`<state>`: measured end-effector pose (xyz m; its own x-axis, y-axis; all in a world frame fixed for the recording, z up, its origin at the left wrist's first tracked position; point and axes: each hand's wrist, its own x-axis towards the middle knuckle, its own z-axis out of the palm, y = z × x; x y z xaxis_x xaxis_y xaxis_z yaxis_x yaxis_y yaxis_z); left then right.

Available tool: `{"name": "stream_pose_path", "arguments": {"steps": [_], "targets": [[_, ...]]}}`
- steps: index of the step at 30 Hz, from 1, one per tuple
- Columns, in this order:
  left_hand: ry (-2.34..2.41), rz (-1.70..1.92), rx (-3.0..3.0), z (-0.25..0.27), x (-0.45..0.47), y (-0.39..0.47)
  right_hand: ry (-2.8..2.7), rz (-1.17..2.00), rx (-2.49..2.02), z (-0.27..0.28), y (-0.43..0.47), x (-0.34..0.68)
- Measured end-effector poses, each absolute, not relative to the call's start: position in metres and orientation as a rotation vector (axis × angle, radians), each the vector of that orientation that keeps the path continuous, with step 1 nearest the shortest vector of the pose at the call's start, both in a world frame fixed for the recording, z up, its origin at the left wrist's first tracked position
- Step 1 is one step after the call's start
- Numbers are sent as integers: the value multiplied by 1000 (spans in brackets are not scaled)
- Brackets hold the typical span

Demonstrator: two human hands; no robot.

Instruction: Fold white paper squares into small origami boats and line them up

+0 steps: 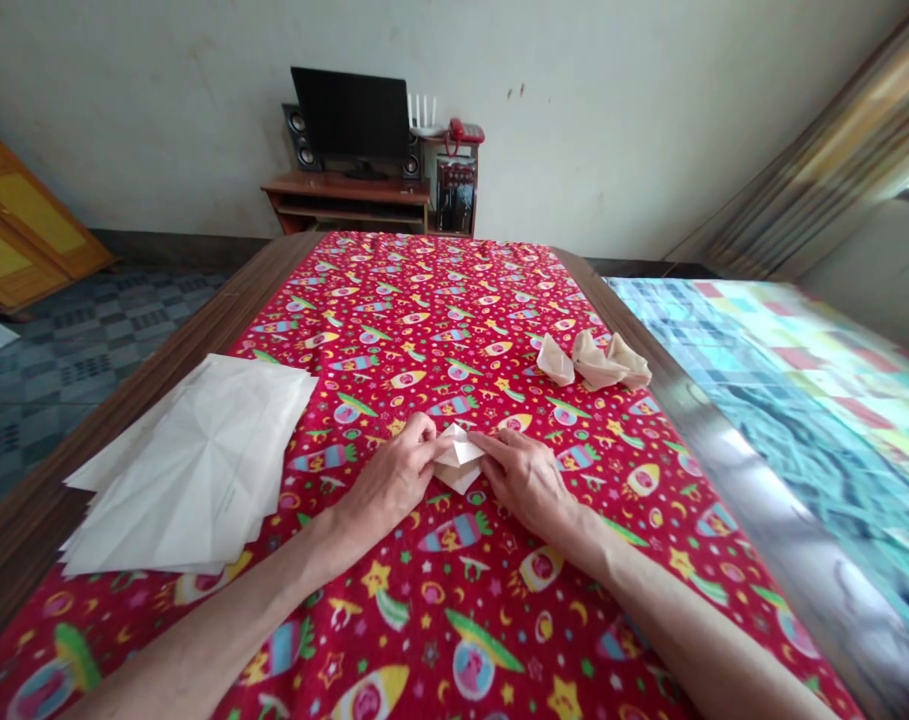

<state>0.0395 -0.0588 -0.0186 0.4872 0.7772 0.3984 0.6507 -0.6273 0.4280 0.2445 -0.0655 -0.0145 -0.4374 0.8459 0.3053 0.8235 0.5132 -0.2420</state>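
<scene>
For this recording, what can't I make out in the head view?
In the head view:
Side corners of the folded paper: hidden by the left hand and right hand.
Its underside: hidden by its upper folds.
Lower sheets of the paper stack: mostly covered by the top sheet.
Printing on the top sheet: too small to read.
Cabinet: cut off by the left edge.

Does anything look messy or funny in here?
A little: the paper stack, left of the left hand, is untidy, its edges poking out unevenly. On the wall, dark marks look like stains.
</scene>
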Motion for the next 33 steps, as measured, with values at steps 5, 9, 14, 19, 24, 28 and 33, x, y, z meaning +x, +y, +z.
{"name": "stream_pose_path", "arguments": {"steps": [5, 9, 14, 19, 24, 28, 33], "targets": [[1308, 501, 2688, -13, 37, -64, -2526, -118, -1454, -11, -68, 244], [1324, 320, 2798, -5, 36, -63, -2580, -172, -1439, -9, -68, 244], [1311, 250, 2831, 1, 39, -62, -2593, -180, -1397, -11, -68, 245], [1390, 180, 2842, 2, 43, -61, -2586, -170, -1396, -10, -67, 246], [1381, 179, 2868, 0, 43, -61, -2579, -160, -1401, -8, -67, 245], [1323, 257, 2896, 3, 40, -68, -2590, -148, -1422, -7, -68, 245], [1196, 501, 2849, -4, 32, -77, -2606, -136, -1414, -6, -68, 245]]}}
